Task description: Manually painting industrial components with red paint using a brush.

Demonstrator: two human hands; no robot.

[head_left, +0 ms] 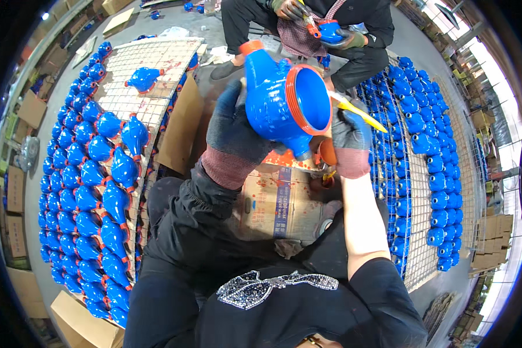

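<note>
Sequinned shirt, knit-gloved left fingers cradling a glossy, bulbous blue housing, right fingers clasping a slim yellow brush

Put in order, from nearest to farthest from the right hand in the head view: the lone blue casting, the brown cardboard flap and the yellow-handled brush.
1. Yellow-handled brush: held in the right hand.
2. Brown cardboard flap: left of the left hand.
3. Lone blue casting: upper left, beyond the flap.
</note>
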